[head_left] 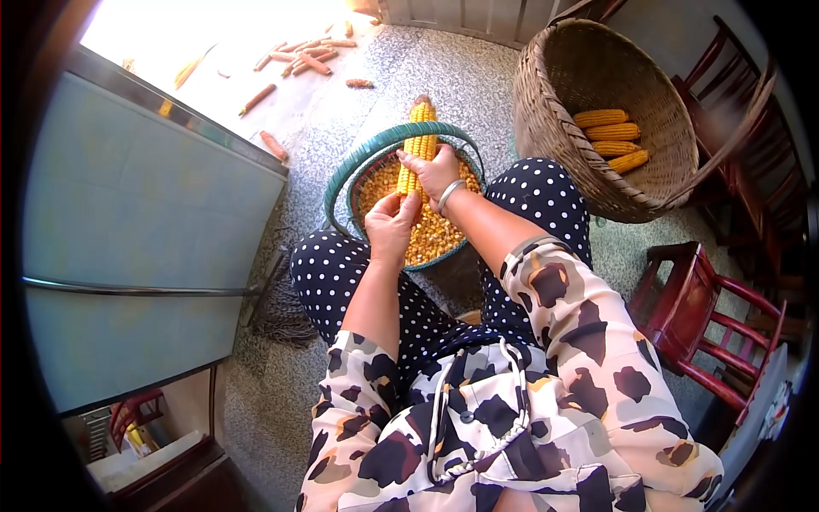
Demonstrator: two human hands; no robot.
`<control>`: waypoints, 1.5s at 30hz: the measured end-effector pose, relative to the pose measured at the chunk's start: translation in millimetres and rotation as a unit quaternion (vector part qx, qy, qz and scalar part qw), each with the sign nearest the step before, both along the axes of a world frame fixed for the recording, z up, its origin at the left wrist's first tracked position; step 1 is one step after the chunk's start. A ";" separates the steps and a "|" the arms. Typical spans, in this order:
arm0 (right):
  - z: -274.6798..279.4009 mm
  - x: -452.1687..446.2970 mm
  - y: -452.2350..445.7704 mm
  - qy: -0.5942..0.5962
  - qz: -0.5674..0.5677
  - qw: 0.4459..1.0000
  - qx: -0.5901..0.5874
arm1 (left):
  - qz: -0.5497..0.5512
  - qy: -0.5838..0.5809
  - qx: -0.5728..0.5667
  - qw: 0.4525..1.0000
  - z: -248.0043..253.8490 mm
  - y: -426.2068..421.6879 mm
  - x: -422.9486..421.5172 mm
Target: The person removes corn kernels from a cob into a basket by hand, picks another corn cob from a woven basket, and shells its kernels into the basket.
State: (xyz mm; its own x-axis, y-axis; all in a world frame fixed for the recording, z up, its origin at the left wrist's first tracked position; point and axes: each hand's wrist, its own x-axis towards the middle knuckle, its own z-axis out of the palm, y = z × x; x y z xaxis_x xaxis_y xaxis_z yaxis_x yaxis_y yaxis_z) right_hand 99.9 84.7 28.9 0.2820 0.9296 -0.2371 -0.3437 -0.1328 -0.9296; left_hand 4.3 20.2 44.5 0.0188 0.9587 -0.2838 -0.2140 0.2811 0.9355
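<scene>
An ear of yellow corn (pixel 421 136) points away from me above a round basket with a green handle (pixel 388 136). My right hand (pixel 435 173) is wrapped round the middle of the ear, and a silver bangle circles that wrist. At the near end of the ear, my left hand (pixel 392 220) presses its thumb and fingers against the kernels. Loose corn kernels (pixel 437 239) fill the basket below, between my knees. Part of the basket is hidden by my hands and forearms.
A large wicker basket (pixel 546 111) at the upper right holds several ears of corn (pixel 614 132). Bare cobs (pixel 311 61) lie scattered on the speckled floor by the bright doorway. Red wooden chairs (pixel 682 316) stand at the right; a pale door panel (pixel 145 230) is at the left.
</scene>
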 end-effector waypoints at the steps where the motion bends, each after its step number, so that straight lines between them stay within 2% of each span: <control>1: 0.2 -0.6 -0.2 0.000 0.001 1.000 -0.001 | 0.000 -0.003 0.020 1.000 -0.9 0.0 -0.7; 4: 2.0 -0.9 0.0 0.026 -0.008 1.000 -0.005 | 0.009 -0.015 0.045 0.999 -3.7 -1.8 -3.0; 7: 11.5 1.8 -0.2 0.104 0.020 0.994 -0.025 | 0.049 -0.023 0.005 0.999 -5.4 0.0 -8.3; 8: 12.2 1.9 -0.3 0.104 0.019 0.994 -0.025 | 0.048 -0.024 0.005 0.999 -5.0 0.4 -9.2; 11: 7.7 1.8 0.3 0.115 0.016 0.993 -0.021 | 0.050 -0.129 -0.043 0.989 -4.5 2.1 -11.6; 13: 3.0 -0.8 0.6 0.016 0.015 1.000 -0.017 | 0.034 -0.101 -0.033 0.994 6.9 -0.6 -4.2; 14: 0.4 -0.8 -0.7 0.015 0.015 1.000 -0.018 | 0.019 -0.074 -0.021 0.997 10.3 -2.0 -1.8; 15: 6.8 -1.7 -4.2 0.022 0.018 0.999 -0.022 | 0.014 -0.001 0.009 1.000 8.6 -1.9 -1.6; 16: 13.2 -2.5 -6.6 0.028 0.022 0.999 -0.026 | 0.014 -0.001 0.009 1.000 7.4 -2.1 -2.5; 18: 13.6 -0.5 -5.9 0.038 0.018 0.999 -0.035 | 0.015 -0.030 0.004 0.999 5.9 -2.4 -4.8; 20: 7.5 4.8 0.5 0.122 0.059 0.989 -0.065 | -0.002 -0.041 0.013 0.999 -1.0 -0.7 -8.6; 24: 12.4 1.5 -1.2 0.110 0.029 0.993 -0.008 | 0.015 -0.099 0.001 0.995 -0.4 -0.9 -5.7; 25: 16.9 2.2 -2.2 0.128 0.030 0.991 -0.018 | 0.018 -0.133 -0.018 0.991 -1.6 -0.4 -6.2; 29: 15.9 0.0 -3.6 0.105 -0.010 0.993 -0.046 | 0.028 -0.135 -0.032 0.990 -4.7 0.6 -6.4; 31: 12.1 0.7 -1.6 0.104 0.005 0.994 -0.041 | 0.045 -0.040 -0.033 0.998 -6.6 0.8 -7.7; 34: 10.4 1.5 -0.9 0.105 0.018 0.994 -0.024 | 0.059 0.025 0.009 0.998 -14.7 3.4 -8.7; 41: 11.3 -0.7 -2.5 0.096 0.005 0.995 0.002 | 0.049 -0.009 0.034 0.998 -7.8 1.3 -0.2; 43: 13.3 0.1 -3.0 0.110 0.014 0.994 -0.010 | 0.008 0.040 0.084 0.996 -4.2 -1.5 0.9; 45: 13.0 2.0 -3.5 0.124 0.023 0.992 -0.023 | 0.008 0.027 0.075 0.997 -1.9 -1.6 -1.0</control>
